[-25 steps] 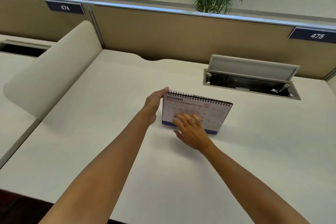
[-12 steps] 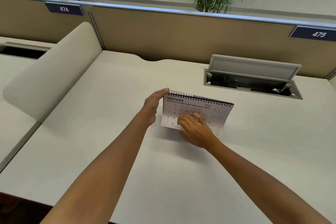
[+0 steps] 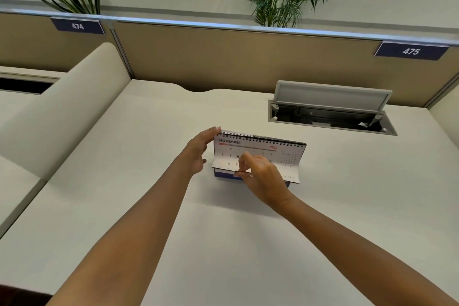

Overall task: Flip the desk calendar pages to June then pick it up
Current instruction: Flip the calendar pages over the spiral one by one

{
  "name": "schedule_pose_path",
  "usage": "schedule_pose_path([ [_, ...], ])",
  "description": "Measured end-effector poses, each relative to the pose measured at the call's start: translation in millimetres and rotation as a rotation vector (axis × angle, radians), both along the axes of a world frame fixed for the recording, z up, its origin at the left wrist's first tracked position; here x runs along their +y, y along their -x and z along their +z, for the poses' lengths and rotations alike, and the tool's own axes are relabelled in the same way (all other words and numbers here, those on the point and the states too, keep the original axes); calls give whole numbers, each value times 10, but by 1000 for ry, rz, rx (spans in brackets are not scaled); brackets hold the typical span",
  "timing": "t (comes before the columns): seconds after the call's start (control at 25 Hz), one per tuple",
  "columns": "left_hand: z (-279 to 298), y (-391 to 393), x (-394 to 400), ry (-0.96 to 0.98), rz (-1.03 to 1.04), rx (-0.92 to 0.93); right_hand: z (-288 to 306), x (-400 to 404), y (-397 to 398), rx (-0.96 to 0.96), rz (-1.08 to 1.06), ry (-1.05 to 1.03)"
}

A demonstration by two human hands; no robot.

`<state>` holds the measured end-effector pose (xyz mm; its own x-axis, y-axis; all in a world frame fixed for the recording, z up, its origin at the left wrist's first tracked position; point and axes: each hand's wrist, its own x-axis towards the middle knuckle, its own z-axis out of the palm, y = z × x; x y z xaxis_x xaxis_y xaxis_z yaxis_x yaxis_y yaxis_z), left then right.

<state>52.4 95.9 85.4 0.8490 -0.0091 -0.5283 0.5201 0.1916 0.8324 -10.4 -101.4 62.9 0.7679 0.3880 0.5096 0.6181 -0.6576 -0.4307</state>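
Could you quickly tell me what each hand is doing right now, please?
Left hand: open, steadying the desk calendar at its left edge.
Right hand: pinching the November page's bottom edge.

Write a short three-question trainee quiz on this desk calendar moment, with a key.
1. True or false: the desk calendar shows June on top.
2. Which hand steadies the calendar's spiral-bound corner? A) left hand B) right hand
3. Fill in: the right hand pinches the lower edge of the ______ page and lifts it off the blue base.

Key
1. False; the top page reads November.
2. A
3. November
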Motion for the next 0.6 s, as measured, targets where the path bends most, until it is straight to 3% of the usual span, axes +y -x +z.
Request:
schedule_pose_path([
  [0.12,-21,9,-38,-22,100,-101,143,-4,43,176,-21,-22],
  [0.36,-89,23,-10,-53,223,-258,671,50,96,229,63,-58],
  [0.6,-66,61,-57,-164,227,-275,1473,57,-340,2,-100,128],
])
